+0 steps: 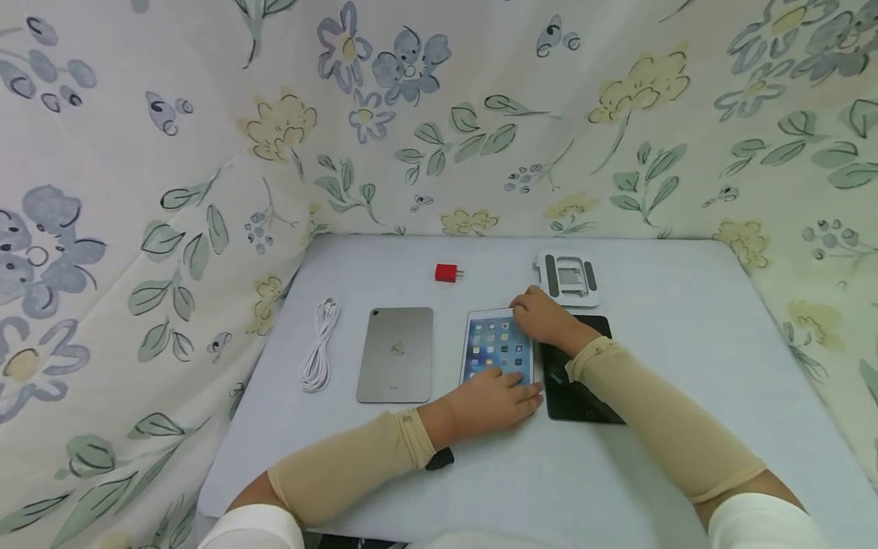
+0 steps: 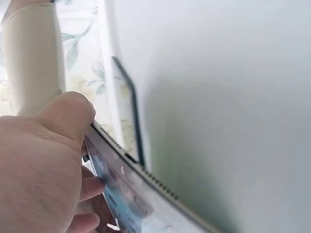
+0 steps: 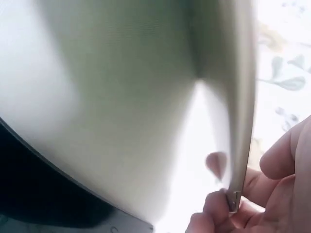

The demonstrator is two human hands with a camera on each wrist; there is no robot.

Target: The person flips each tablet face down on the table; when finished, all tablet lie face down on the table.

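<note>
A white-framed tablet (image 1: 497, 343) with its screen lit and app icons showing is held between both hands near the table's middle. My left hand (image 1: 490, 406) grips its near edge, thumb on the rim and fingers over the screen (image 2: 129, 194) in the left wrist view. At the far right corner, my right hand (image 1: 546, 316) pinches the tablet's thin edge (image 3: 244, 121). The right wrist view shows a gap between tablet and table, so it is at least partly raised. Under my right forearm lies a black tablet-like slab (image 1: 579, 393), partly hidden.
Left of the held tablet lies a grey tablet (image 1: 395, 370), back up, with a bundled white cable (image 1: 319, 347) farther left. A red plug adapter (image 1: 447, 273) and a white folding stand (image 1: 569, 280) sit toward the back. A floral curtain (image 1: 446, 175) surrounds the white table (image 1: 686, 343).
</note>
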